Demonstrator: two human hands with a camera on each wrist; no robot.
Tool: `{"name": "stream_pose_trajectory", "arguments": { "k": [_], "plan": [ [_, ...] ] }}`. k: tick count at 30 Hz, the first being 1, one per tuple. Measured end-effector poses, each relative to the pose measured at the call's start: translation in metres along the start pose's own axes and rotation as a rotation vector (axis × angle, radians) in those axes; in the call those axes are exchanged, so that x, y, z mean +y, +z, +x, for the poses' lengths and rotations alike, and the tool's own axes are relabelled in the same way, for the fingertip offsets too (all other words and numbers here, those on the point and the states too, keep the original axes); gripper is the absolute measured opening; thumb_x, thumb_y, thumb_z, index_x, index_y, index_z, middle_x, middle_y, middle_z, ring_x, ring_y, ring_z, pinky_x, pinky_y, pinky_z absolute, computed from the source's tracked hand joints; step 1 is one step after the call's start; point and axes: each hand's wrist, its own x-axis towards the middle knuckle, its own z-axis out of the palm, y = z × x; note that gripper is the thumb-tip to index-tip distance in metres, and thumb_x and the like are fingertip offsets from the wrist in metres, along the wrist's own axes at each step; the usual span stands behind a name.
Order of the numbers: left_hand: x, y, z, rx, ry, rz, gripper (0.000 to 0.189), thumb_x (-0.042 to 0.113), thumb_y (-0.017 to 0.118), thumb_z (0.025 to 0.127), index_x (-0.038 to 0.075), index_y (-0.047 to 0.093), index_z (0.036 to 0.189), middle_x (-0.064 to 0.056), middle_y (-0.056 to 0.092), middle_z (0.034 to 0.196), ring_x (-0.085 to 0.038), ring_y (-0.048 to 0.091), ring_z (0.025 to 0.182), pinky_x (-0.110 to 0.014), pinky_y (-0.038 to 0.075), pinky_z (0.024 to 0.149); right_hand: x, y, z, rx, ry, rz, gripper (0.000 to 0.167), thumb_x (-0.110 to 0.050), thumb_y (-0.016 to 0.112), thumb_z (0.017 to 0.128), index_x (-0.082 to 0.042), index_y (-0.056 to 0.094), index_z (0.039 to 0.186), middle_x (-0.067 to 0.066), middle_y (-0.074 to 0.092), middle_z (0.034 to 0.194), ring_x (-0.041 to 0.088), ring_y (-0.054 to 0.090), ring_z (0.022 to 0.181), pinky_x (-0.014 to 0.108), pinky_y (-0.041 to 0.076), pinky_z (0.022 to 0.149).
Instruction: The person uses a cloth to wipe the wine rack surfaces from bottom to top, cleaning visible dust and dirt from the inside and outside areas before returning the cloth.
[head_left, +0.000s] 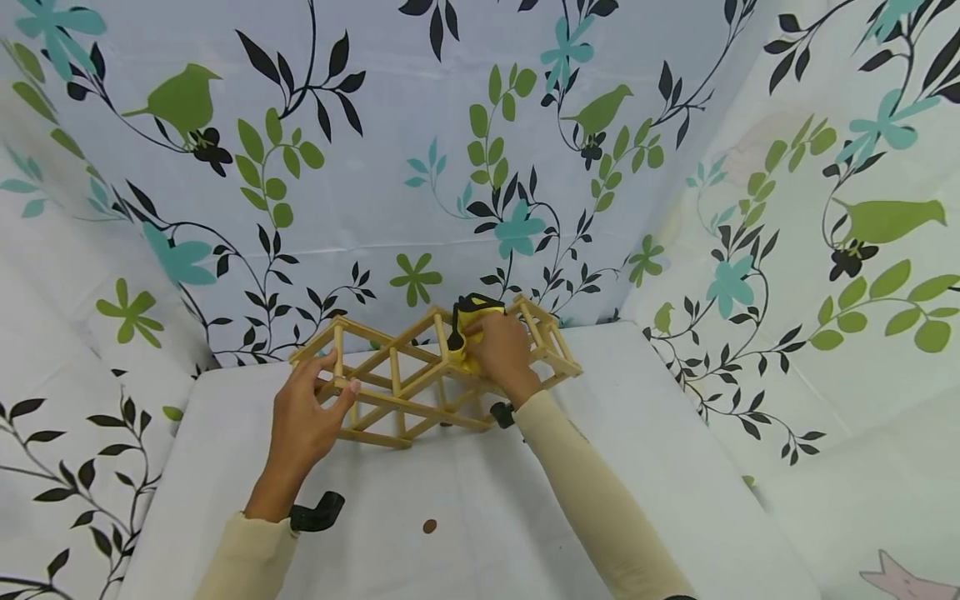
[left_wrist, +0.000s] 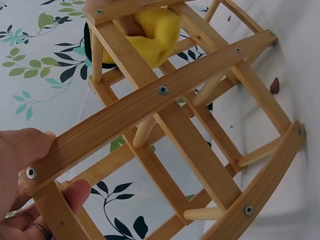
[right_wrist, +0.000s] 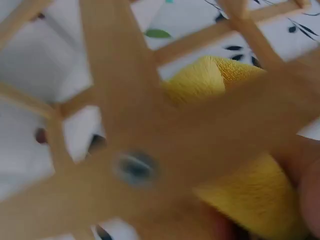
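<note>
A light wooden folding rack (head_left: 412,406), made of crossed slats and round rods with metal screws, is held tilted above the white table. My left hand (head_left: 303,417) grips its left end, thumb and fingers around a slat corner in the left wrist view. My right hand (head_left: 504,350) holds a yellow cloth (head_left: 470,319) with black edging around a slat at the rack's upper middle. In the right wrist view the cloth (right_wrist: 200,77) shows on both sides of a blurred slat, and only part of the right hand (right_wrist: 305,170) is visible.
The white-covered table (head_left: 480,533) lies below, with a small brown oval spot (head_left: 430,526) near the front. Cloth walls (head_left: 360,208) printed with leaves and birds stand behind and at both sides. A black wrist mount (head_left: 318,512) sticks out beside the left wrist.
</note>
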Motion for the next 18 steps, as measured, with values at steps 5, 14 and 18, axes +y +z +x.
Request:
{"name": "stream_pose_trajectory", "arguments": {
  "k": [5, 14, 18],
  "plan": [
    [-0.001, 0.002, -0.001, 0.002, 0.020, 0.000, 0.059, 0.020, 0.077, 0.099, 0.002, 0.056, 0.151, -0.020, 0.063, 0.137, -0.037, 0.068, 0.104, -0.043, 0.055, 0.076, -0.004, -0.009, -0.003, 0.005, -0.049, 0.137, 0.022, -0.019, 0.085, 0.091, -0.024, 0.085, 0.113, 0.003, 0.082, 0.114, 0.020, 0.055, 0.064, 0.028, 0.041, 0.050],
    [-0.003, 0.002, -0.005, 0.019, 0.011, 0.003, 0.060, 0.022, 0.077, 0.100, 0.002, 0.056, 0.152, -0.020, 0.064, 0.132, -0.036, 0.067, 0.103, -0.042, 0.054, 0.075, -0.001, 0.000, -0.002, -0.039, -0.055, -0.165, 0.024, -0.015, 0.079, 0.090, -0.028, 0.086, 0.108, -0.002, 0.083, 0.100, 0.016, 0.055, 0.062, 0.029, 0.039, 0.048],
    [-0.001, 0.004, -0.004, 0.012, 0.020, 0.009, 0.061, 0.022, 0.077, 0.100, 0.002, 0.054, 0.153, -0.020, 0.062, 0.136, -0.038, 0.067, 0.107, -0.051, 0.056, 0.081, 0.000, -0.031, -0.005, 0.132, -0.106, -0.157, 0.027, -0.011, 0.079, 0.087, -0.025, 0.086, 0.109, 0.002, 0.083, 0.097, 0.025, 0.066, 0.072, 0.037, 0.052, 0.055]
  ]
}}
